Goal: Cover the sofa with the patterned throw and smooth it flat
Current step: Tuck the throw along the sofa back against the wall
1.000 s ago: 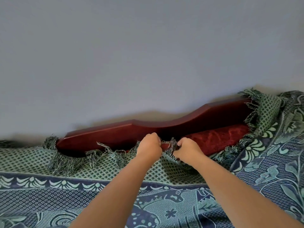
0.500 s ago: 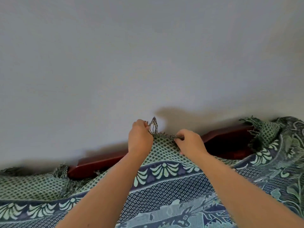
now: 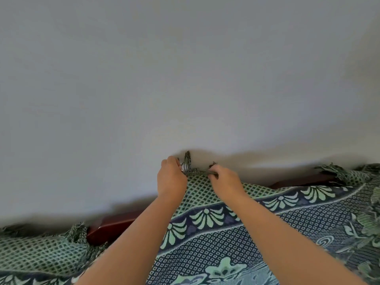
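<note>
Beneath the throw point(image 3: 205, 243), the sofa point(image 3: 111, 227) seems mostly hidden.

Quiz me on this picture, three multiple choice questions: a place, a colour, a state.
1. Where do the left hand and right hand grip the throw?
A. its fringed edge
B. its middle
C. a bottom corner

2. What colour is the sofa's wooden rail?
A. white
B. dark red
C. yellow

3. How is that rail?
A. fully covered
B. bare on both sides of the arms
C. bare only between the hands

Answers: 1 A, the fringe sticks up between the hands. 2 B, dark red wood shows. 3 B, wood shows left and right.
</note>
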Tool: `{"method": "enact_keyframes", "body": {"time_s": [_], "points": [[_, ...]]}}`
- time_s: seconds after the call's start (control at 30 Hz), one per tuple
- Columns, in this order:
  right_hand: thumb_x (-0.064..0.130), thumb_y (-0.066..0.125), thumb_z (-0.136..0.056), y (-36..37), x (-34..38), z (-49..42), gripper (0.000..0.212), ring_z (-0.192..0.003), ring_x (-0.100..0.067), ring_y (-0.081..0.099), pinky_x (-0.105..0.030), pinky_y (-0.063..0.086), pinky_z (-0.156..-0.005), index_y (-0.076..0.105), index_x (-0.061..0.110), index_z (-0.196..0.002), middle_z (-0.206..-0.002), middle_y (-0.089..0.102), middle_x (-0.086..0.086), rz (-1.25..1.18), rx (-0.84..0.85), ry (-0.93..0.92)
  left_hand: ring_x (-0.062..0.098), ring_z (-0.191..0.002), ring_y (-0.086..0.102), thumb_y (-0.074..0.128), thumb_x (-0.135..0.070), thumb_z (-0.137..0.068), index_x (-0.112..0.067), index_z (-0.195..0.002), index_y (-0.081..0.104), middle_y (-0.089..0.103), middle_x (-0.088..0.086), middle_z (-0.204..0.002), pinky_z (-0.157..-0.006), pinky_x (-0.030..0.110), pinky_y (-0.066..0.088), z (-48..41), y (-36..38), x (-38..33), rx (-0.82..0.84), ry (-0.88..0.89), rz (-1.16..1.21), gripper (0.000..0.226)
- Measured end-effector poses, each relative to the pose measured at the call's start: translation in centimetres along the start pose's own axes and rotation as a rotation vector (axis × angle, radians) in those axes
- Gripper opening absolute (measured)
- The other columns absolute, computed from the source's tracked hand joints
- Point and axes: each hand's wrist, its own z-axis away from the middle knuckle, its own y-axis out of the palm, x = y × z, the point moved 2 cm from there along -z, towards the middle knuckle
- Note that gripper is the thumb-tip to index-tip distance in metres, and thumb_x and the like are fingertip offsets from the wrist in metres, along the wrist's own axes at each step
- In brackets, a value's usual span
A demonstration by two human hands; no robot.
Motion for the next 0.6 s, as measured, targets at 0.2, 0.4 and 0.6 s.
{"method": "enact_keyframes", "body": {"time_s": [0.2,0.4,0.6], "points": [[0.011,0.04,-0.098,1.7,-3.2,-1.3,0.042,-0.09,-0.018,0.053,-0.031,0.049,-0.085,0.04,0.015,-0.14,-0.133,0.052,-0.011,-0.017,0.168,0.083,0.032,-0.096,0.058,0.041,-0.001,-0.091,-0.005,-0.12,0.048,0.043,0.013,-0.126,-0.08,0.036,0.047,0.9,4.4,0.4,0.14,-0.007,-0.109,0.03],[0.011,0.042,-0.095,-5.6,-7.9,-1.6,0.033,-0.109,-0.025,0.055,-0.033,0.045,-0.089,0.055,0.013,-0.125,-0.122,0.06,-0.01,0.03,-0.019,0.131,0.025,-0.102,0.058,0.044,-0.021,-0.096,-0.011,-0.113,0.059,0.06,0.008,-0.116,-0.087,0.035,0.049,2.2,9.6,-5.7,0.304,0.238,-0.165,0.025],[0.013,0.043,-0.095,-13.6,-14.5,-0.6,0.023,-0.103,-0.026,0.057,-0.032,0.044,-0.082,0.06,0.012,-0.11,-0.114,0.062,-0.009,0.148,-0.109,0.276,0.023,-0.108,0.058,0.051,-0.034,-0.094,-0.012,-0.111,0.062,0.063,0.006,-0.117,-0.095,0.037,0.046,3.4,15.0,-12.6,0.545,0.346,-0.162,0.03]]}}
